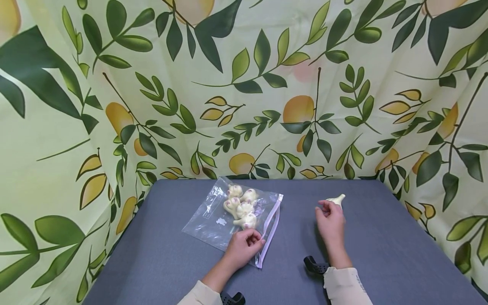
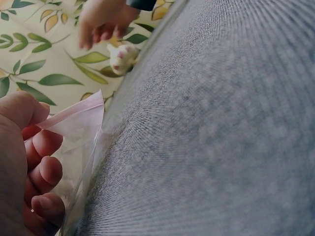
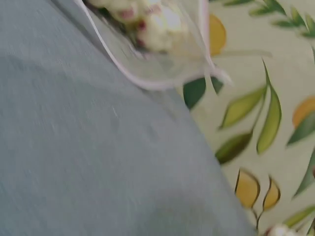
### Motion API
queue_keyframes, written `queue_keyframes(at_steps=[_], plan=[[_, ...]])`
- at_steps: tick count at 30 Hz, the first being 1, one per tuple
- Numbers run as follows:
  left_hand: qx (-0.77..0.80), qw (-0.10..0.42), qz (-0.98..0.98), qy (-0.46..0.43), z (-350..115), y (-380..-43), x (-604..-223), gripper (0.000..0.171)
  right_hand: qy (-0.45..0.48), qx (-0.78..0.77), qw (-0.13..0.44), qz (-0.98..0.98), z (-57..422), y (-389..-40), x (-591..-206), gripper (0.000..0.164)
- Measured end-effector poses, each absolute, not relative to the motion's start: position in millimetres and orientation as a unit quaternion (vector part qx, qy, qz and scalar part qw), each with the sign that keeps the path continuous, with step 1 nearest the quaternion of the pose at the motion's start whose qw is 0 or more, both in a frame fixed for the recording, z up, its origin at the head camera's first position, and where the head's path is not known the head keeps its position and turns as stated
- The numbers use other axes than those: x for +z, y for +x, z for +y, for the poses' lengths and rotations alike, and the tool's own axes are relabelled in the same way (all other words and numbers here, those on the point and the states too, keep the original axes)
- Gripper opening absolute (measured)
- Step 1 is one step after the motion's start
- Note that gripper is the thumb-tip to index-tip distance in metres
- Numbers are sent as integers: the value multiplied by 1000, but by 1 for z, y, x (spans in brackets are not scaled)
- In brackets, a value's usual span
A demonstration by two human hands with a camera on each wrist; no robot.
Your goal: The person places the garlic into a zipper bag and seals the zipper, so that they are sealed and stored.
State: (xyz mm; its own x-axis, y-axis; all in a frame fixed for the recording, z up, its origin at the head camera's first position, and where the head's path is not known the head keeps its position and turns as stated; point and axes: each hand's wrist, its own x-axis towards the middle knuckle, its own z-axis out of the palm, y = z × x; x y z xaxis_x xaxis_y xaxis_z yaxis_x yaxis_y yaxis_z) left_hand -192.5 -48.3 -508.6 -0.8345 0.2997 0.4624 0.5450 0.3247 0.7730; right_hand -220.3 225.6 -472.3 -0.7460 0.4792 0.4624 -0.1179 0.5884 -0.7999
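A clear zip bag [image 1: 217,212] with a pale zip edge lies on the table, several white garlic bulbs [image 1: 244,208] with purple marks inside it. My left hand [image 1: 245,245] pinches the bag's edge near its mouth; the left wrist view shows the pale strip [image 2: 78,109] between thumb and forefinger. Off to the right, my right hand [image 1: 331,220] hovers beside a loose garlic bulb [image 1: 337,200], which it partly hides in the head view. In the left wrist view its fingers hang loosely, apart from that bulb [image 2: 123,59]. The bag's mouth [image 3: 152,84] gapes in the right wrist view.
The table [image 1: 167,262] has a grey-blue cloth top. A leaf-and-fruit patterned curtain [image 1: 259,101] surrounds its back and sides. Black straps [image 1: 315,265] sit at both wrists.
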Motion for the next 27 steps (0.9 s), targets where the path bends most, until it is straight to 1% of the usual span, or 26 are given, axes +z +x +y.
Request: queue_keyframes(at_steps=[2, 4, 6, 10, 15, 20, 27], plan=[[-520, 118, -805, -261, -49, -192, -508, 11, -144, 438, 375, -804, 235, -220, -475, 21], [-520, 118, -805, -260, -49, -192, -508, 11, -169, 448, 378, -792, 244, -219, -479, 26], [-520, 117, -806, -258, -49, -192, -507, 11, -181, 458, 358, -793, 252, -220, -485, 32], [-520, 116, -806, -257, -49, -191, -507, 11, -175, 491, 293, -802, 263, -222, -494, 47], [-519, 117, -805, -263, -49, -191, -508, 10, -166, 555, 237, -780, 268, -224, -496, 57], [-518, 127, -803, -266, -50, -193, -508, 11, -173, 607, 195, -750, 269, -230, -492, 64], [-517, 118, -806, -263, -49, -192, -508, 10, -166, 586, 157, -778, 277, -239, -491, 67]])
